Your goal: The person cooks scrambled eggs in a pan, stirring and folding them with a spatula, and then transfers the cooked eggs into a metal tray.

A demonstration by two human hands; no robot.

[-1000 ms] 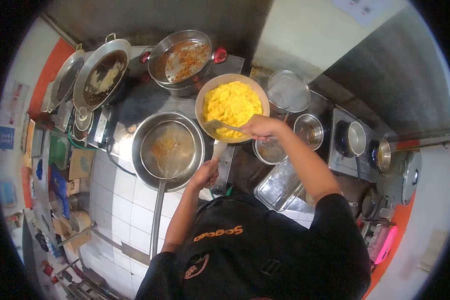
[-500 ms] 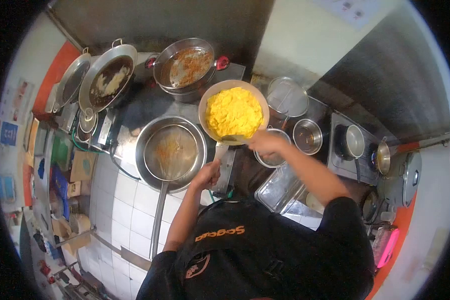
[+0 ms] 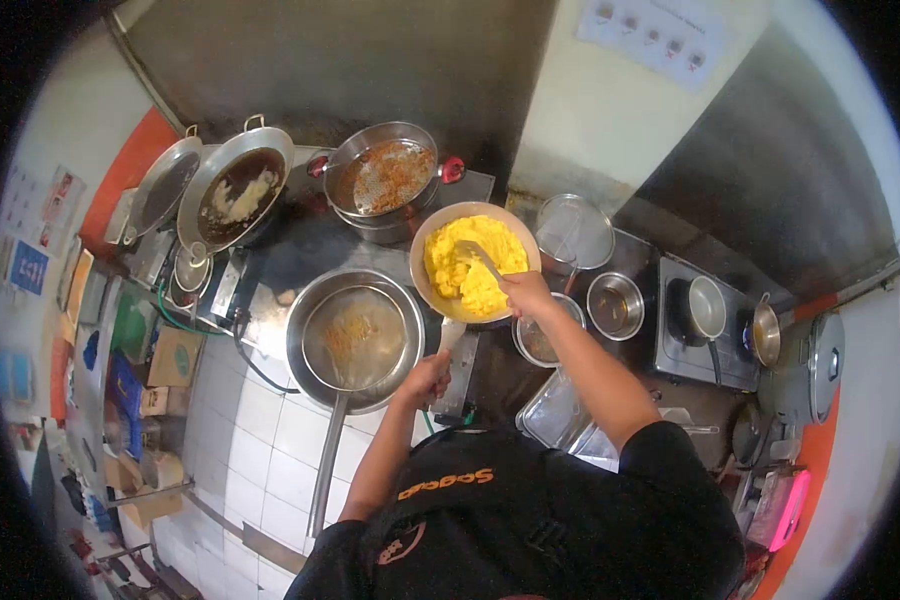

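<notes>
My left hand (image 3: 427, 380) is wrapped round the pale handle of a frying pan (image 3: 417, 268) in the middle of the view. Soft yellow scrambled egg (image 3: 485, 292) fills most of the pan, with a patch of its bottom showing at the lower left. Over the egg, my right hand (image 3: 528, 294) grips a spatula (image 3: 482, 256), its blade touching the yellow mass. Left of the pan, a large long-handled steel pan (image 3: 300, 372) holds a round strainer (image 3: 355, 338) with brown bits.
Behind stands a pot (image 3: 382, 225) with red handles and brown crumbs in its top. A wok (image 3: 198, 190) of dark oil is at the back left. Steel bowls (image 3: 615, 305) and a round mesh strainer (image 3: 576, 230) lie to the right, beside a stove (image 3: 675, 345) with small pans.
My right hand has swept the spatula from the pan's near rim up into the egg, bunching it and baring some pan. The whole scene sits slightly lower in view.
</notes>
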